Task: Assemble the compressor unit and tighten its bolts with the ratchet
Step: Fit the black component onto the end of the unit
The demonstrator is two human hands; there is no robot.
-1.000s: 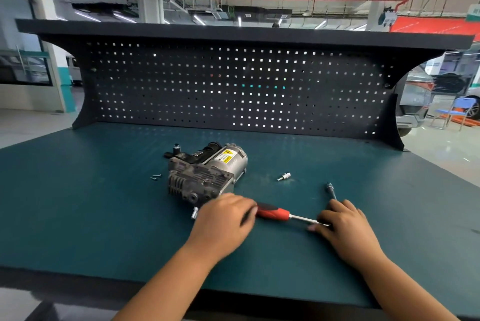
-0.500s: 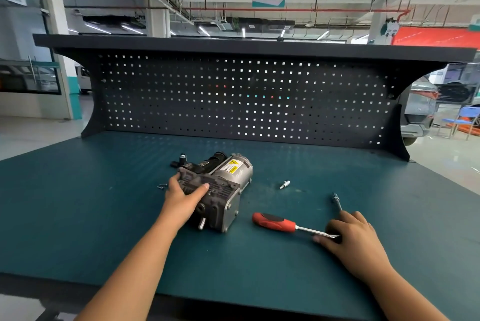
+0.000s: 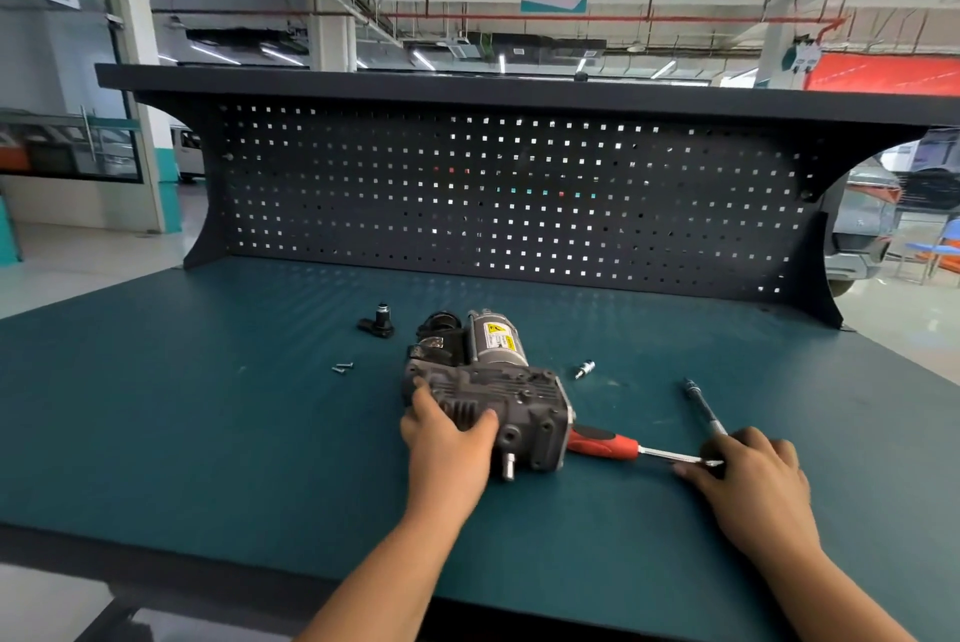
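The grey compressor unit [image 3: 511, 392] lies on the green bench top [image 3: 208, 433], its finned block toward me and its silver motor with a yellow label pointing away. My left hand [image 3: 447, 438] grips the near left corner of the finned block. The ratchet [image 3: 618, 446], red-handled with a chrome shaft, lies just right of the compressor. My right hand [image 3: 748, 470] covers the ratchet's head end, fingers curled over it. Two small bolts [image 3: 342, 367] lie left of the compressor. A small socket [image 3: 584, 369] lies to its right.
A black fitting [image 3: 378, 321] stands behind the bolts. An extension bar [image 3: 701, 405] lies on the bench and runs under my right hand. A black pegboard back panel [image 3: 493, 194] rises at the bench's far edge, with a shelf on top.
My left hand went from the ratchet handle to the compressor and pulled it nearer and rightward, away from the black fitting. The right hand stayed on the ratchet head.
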